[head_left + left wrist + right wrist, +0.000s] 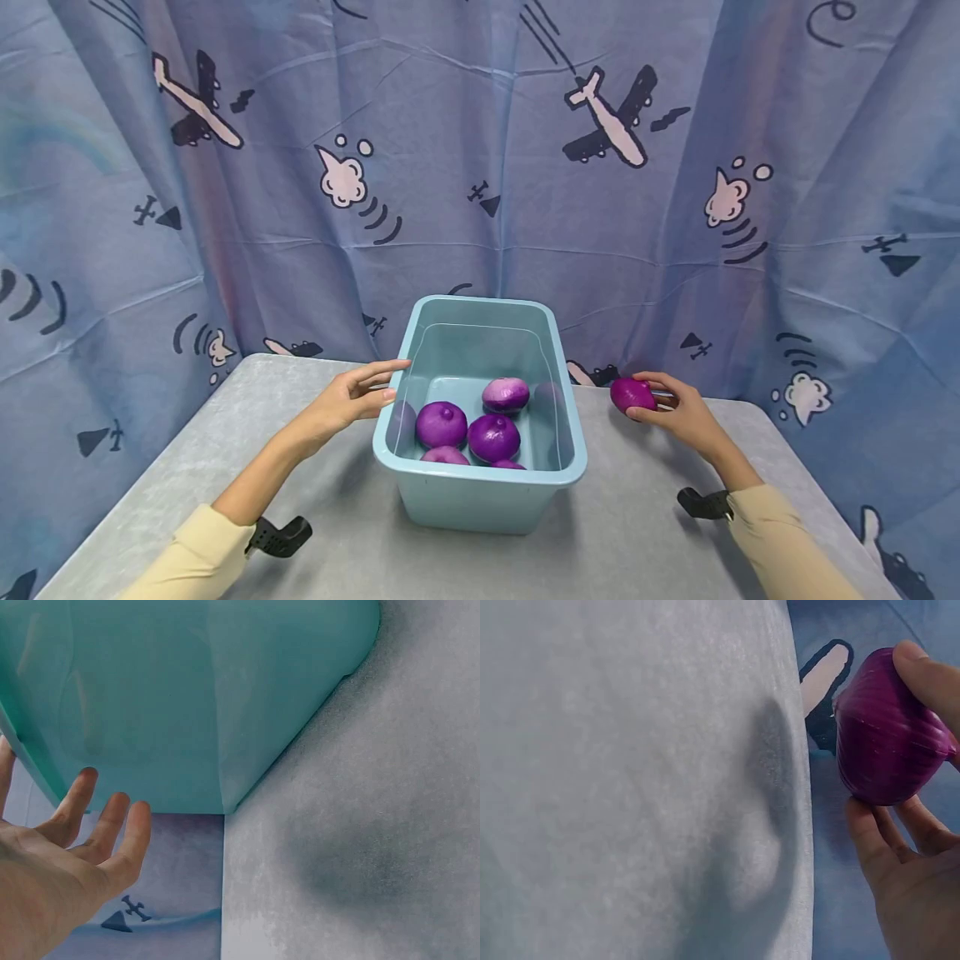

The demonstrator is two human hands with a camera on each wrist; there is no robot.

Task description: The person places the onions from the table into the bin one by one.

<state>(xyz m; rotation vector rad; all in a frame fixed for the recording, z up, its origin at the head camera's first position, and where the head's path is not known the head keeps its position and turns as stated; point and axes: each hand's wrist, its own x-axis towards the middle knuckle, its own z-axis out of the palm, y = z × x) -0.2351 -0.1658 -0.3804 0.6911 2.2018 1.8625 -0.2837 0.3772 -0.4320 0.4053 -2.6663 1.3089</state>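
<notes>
A light blue plastic bin (487,500) stands on the table with several purple onions (441,425) inside; its front wall partly hides the nearest ones. At the bin's left side is my left hand (358,393), its fingertips at the rim and its fingers only loosely bent. The left wrist view shows those fingers (133,840) spread beside the bin's outer wall (150,712). To the right of the bin, my right hand (678,417) holds a purple onion (632,397) between thumb and fingers. In the right wrist view this onion (889,735) appears raised above the tabletop.
The grey table (315,517) extends on both sides of the bin. Behind its far edge hangs a blue curtain (465,167) printed with airplanes. A black wrist device (281,537) sits at the left cuff, and another device (703,502) at the right cuff.
</notes>
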